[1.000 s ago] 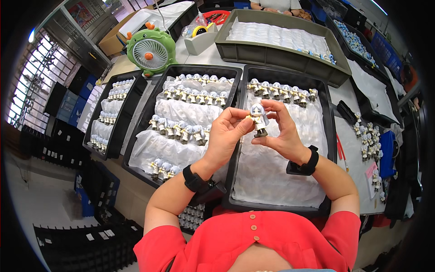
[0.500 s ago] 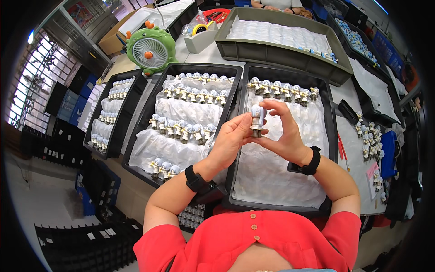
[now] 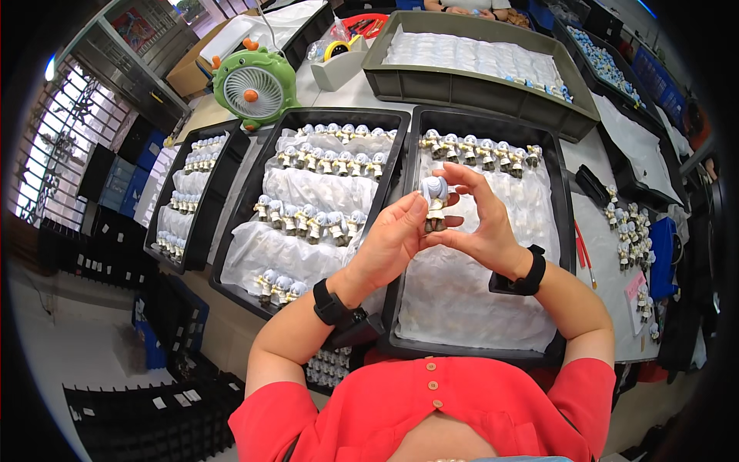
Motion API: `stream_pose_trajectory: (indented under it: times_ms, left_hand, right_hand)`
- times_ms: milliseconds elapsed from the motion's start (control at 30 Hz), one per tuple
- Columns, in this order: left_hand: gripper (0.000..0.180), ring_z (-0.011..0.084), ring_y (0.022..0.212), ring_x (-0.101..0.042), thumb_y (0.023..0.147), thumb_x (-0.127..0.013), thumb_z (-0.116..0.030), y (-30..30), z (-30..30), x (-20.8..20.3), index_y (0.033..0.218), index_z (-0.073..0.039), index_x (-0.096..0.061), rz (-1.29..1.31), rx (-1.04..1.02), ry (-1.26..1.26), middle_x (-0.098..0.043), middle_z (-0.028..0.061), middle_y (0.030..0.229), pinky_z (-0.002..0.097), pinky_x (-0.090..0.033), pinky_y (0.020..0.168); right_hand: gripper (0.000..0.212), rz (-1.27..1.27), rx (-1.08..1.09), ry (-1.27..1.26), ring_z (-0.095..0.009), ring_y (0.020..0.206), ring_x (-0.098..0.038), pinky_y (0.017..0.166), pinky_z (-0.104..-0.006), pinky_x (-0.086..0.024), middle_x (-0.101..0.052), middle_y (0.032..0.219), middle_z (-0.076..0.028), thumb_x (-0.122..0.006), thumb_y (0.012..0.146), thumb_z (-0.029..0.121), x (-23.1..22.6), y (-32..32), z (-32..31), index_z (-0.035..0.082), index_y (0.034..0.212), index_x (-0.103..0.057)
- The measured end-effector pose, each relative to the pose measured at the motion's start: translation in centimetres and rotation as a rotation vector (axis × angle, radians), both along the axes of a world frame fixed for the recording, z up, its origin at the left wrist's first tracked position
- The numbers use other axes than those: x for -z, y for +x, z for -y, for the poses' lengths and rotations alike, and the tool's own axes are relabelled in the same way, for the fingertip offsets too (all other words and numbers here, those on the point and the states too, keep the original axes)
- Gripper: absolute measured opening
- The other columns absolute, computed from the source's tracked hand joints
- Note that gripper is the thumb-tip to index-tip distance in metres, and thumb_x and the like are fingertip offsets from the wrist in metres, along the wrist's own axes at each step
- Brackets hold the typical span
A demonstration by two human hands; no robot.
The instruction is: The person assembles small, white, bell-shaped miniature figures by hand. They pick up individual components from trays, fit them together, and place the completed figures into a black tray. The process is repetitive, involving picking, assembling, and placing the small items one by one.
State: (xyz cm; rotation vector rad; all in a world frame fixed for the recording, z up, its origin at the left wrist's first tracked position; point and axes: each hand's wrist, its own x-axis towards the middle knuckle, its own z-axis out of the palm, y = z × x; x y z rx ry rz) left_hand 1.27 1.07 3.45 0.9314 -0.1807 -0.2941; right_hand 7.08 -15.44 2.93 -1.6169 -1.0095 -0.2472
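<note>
A small figurine with pale blue hair, a white and yellow body and a dark base stands upright between my hands, above the right-hand black tray. My left hand pinches its left side with the thumb and fingers. Around its other side curves my right hand, the fingertips at its head and side and the thumb by its base. Part of the grip behind the figurine is hidden. A row of similar figurines lies on white padding at that tray's far end.
Left of it, a second black tray and a third hold rows of figurines on white sheets. A green fan and an olive bin stand behind. Loose figurines and red-handled brushes lie at right. A person sits beyond.
The figurine has turned between my fingers, its long hair now showing on the left instead of the right. My right fingers have shifted slightly around its head. Both forearms stay nearly in place.
</note>
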Motion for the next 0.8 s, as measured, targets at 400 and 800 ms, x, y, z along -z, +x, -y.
stream_pose_trajectory:
  times_ms: [400, 800]
  left_hand:
    - [0.051, 0.0241, 0.108, -0.056, 0.096, -0.043, -0.034, 0.23, -0.5, -0.03, 0.135, -0.002, -0.033, 0.038, 0.045, 0.009, -0.047, 0.0134, 0.13, 0.0356, -0.047, 0.09]
    - [0.047, 0.0222, 0.102, -0.059, 0.097, -0.04, -0.034, 0.33, -0.42, -0.49, 0.134, -0.006, -0.035, 0.008, 0.018, -0.046, -0.052, 0.0098, 0.123, 0.0336, -0.048, 0.087]
  right_hand:
    - [0.077, -0.042, -0.035, 0.038, -0.019, 0.095, -0.058, 0.084, -0.0306, -0.048, -0.057, 0.117, -0.009, -0.083, 0.059, 0.013, 0.1, 0.0, -0.18, 0.006, 0.127, -0.046]
    - [0.063, -0.097, -0.098, 0.038, -0.018, 0.091, -0.057, 0.082, -0.031, -0.048, -0.057, 0.112, -0.008, -0.08, 0.063, 0.012, 0.32, 0.51, -0.02, 0.007, 0.12, -0.052]
